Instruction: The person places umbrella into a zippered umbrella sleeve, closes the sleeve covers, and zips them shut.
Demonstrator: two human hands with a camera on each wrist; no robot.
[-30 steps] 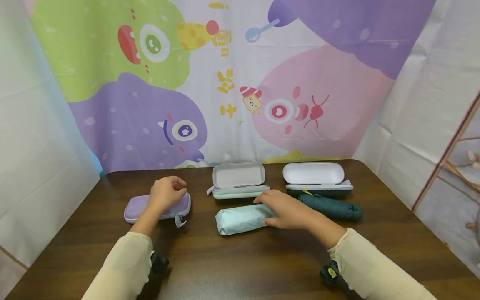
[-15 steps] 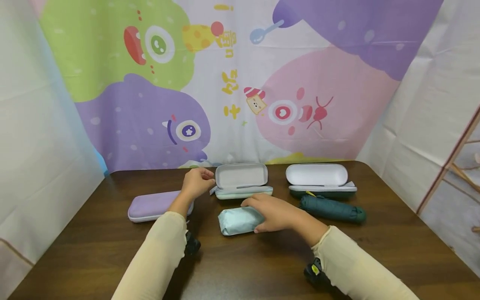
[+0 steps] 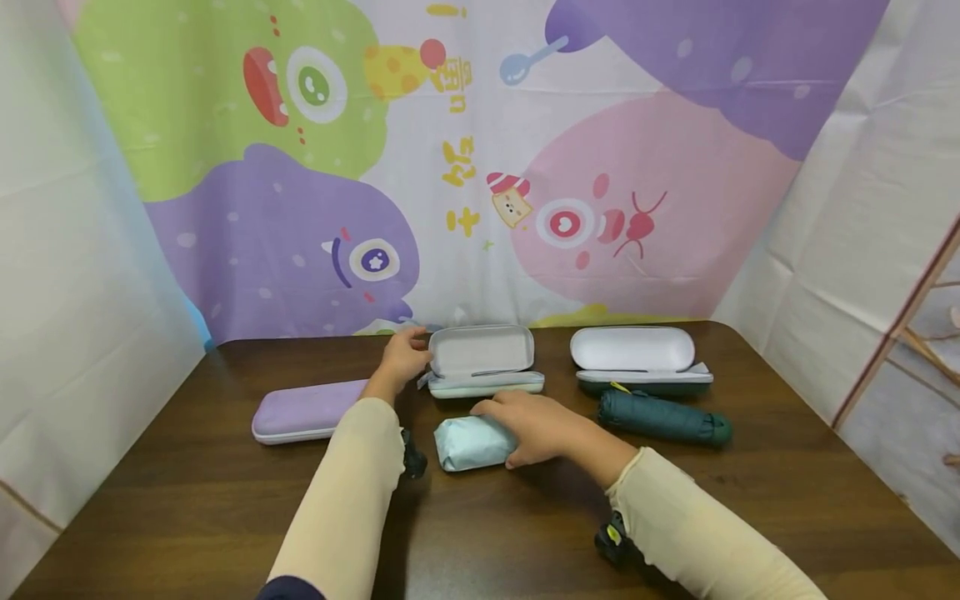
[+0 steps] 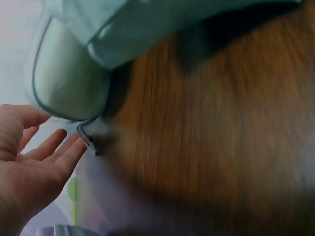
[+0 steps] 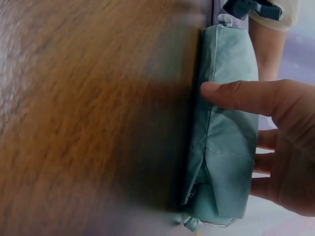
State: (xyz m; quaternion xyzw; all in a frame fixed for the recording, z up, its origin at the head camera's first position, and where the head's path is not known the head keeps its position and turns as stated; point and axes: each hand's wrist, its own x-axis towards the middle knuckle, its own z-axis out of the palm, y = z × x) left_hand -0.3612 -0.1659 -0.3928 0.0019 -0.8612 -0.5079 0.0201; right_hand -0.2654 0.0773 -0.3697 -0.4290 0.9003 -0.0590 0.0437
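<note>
My right hand [image 3: 536, 425] grips a light green folded umbrella [image 3: 471, 443] on the table from above. In the right wrist view the thumb lies along one side of the umbrella [image 5: 229, 132] and the other fingers are behind it. Just behind stands an open mint-green zip case [image 3: 480, 350] with a grey lining, its lid raised. My left hand [image 3: 405, 357] is at the left end of that case, fingers relaxed. The left wrist view has its fingertips right by the case's end [image 4: 69, 73] and its zip pull [image 4: 88, 140].
A closed purple case [image 3: 307, 410] lies to the left, partly behind the left forearm. At the back right an open dark green case [image 3: 633, 350] with a white lining stands behind a dark green folded umbrella [image 3: 660, 417]. A printed cloth [image 3: 465, 275] hangs along the table's far edge.
My left hand has moved right from over the purple case to the left end of the mint case. The right hand has slid left along the light green umbrella.
</note>
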